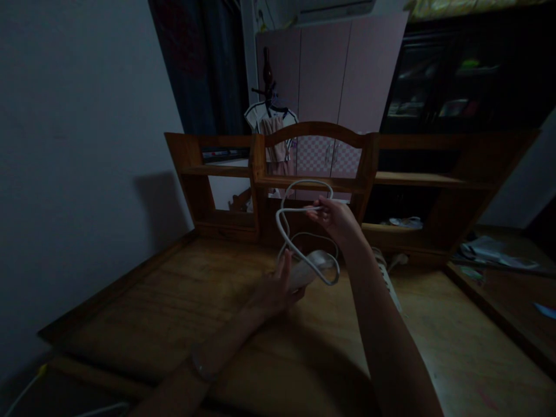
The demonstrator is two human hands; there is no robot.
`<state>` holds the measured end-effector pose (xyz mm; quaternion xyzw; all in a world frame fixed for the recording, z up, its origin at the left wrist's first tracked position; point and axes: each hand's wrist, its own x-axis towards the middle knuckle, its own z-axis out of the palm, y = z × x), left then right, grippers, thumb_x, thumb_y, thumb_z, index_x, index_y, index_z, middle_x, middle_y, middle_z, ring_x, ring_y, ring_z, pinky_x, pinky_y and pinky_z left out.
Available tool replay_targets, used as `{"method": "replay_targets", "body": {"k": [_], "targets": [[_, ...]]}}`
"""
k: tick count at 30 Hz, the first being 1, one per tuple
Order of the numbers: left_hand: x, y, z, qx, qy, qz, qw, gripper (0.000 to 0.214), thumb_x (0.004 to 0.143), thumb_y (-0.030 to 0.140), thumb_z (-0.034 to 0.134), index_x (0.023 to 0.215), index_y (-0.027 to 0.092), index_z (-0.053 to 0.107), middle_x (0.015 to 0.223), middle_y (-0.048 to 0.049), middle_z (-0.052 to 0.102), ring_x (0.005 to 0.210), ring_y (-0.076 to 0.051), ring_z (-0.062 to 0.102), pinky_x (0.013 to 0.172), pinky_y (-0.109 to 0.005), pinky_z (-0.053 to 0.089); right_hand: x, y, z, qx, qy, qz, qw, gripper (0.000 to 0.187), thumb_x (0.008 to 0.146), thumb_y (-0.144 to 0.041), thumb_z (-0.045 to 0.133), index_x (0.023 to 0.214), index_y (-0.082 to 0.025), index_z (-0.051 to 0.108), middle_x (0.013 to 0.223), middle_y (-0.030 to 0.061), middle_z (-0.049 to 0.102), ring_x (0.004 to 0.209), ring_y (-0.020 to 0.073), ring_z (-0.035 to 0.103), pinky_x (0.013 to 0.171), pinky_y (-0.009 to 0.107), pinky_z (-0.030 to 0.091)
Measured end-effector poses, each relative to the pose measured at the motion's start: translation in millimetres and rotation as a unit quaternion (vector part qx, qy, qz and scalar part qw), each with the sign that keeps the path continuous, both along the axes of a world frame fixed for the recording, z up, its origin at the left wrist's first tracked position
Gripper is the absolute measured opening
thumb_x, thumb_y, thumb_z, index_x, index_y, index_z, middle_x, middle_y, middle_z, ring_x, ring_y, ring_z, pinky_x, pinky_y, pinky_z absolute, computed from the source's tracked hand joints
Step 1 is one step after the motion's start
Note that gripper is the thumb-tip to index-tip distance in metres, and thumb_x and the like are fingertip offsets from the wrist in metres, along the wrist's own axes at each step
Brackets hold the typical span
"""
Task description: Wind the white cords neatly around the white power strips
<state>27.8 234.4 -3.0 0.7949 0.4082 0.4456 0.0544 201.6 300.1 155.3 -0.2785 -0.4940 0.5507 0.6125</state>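
While the wooden desk lies dim, a white cable hangs looped above it. Left hand cups the white block at the cable's end; right hand pinches 1 loop. Judgement: keep loops even, unkinked.

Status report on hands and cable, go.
Left hand gripping white block over desk. Right hand raised, pinching white cable, loops hanging. Power strip lies beside right forearm.

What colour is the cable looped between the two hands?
White; the head view shows the cable best, against the dark wooden shelf unit.
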Motion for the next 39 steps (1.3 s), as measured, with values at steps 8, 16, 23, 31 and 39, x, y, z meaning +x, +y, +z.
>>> {"method": "replay_targets", "body": {"k": [8, 16, 23, 31, 39], "targets": [[-13, 15, 18.0, -0.112, -0.237, 0.080, 0.962, 0.083, 0.073, 0.027, 0.071, 0.144, 0.025, 0.028, 0.132, -0.0106, 0.054, 0.112, -0.025, 0.058, 0.090, -0.037, 0.048, 20, -11, 14.8, 0.021, 0.000, 0.041, 0.999, 0.023, 0.091, -0.037, 0.055, 0.082, -0.016, 0.058, 0.068, 0.0016, 0.064, 0.050, 0.0071, 0.056, 0.048, 0.016, 0.049], [-17, 32, -0.8, -0.323, -0.412, 0.033, 0.851, 0.043, 0.072, 0.038, 0.071, 0.104, 0.016, 0.055, 0.080, -0.0048, 0.066, 0.055, -0.017, 0.063, 0.053, -0.031, 0.051, 23, 12, -18.0, 0.015, -0.328, -0.046, 0.943, 0.020, 0.088, -0.030, 0.056, 0.077, -0.013, 0.058, 0.049, 0.0010, 0.057, 0.035, 0.0083, 0.047, 0.033, 0.017, 0.033], [-13, 28, 2.5, -0.160, -0.348, 0.049, 0.922, 0.051, 0.073, 0.034, 0.071, 0.116, 0.019, 0.048, 0.105, -0.0075, 0.064, 0.096, -0.019, 0.064, 0.084, -0.034, 0.050, 23, 28, -42.5, 0.042, -0.395, -0.140, 0.907, 0.029, 0.080, -0.020, 0.063, 0.109, -0.017, 0.056, 0.088, 0.0089, 0.069, 0.075, 0.0211, 0.067, 0.066, 0.031, 0.053], [-2, 10, 11.5, -0.119, -0.274, 0.029, 0.954, 0.066, 0.071, 0.033, 0.072, 0.127, 0.020, 0.038, 0.110, -0.0094, 0.062, 0.097, -0.021, 0.064, 0.082, -0.033, 0.052, 20, 32, -44.7, 0.103, -0.490, -0.164, 0.850, 0.052, 0.080, -0.023, 0.063, 0.129, -0.012, 0.051, 0.126, 0.0180, 0.056, 0.110, 0.0263, 0.058, 0.094, 0.038, 0.044], [-5, -3, 11.0, -0.053, -0.190, -0.001, 0.980, 0.071, 0.067, 0.029, 0.073, 0.128, 0.025, 0.039, 0.110, -0.0066, 0.059, 0.092, -0.021, 0.062, 0.074, -0.033, 0.053, -12, 2, -29.9, 0.193, -0.330, 0.239, 0.893, 0.058, 0.076, -0.016, 0.064, 0.132, -0.023, 0.050, 0.135, 0.0079, 0.049, 0.120, 0.0215, 0.050, 0.095, 0.033, 0.044]]}}
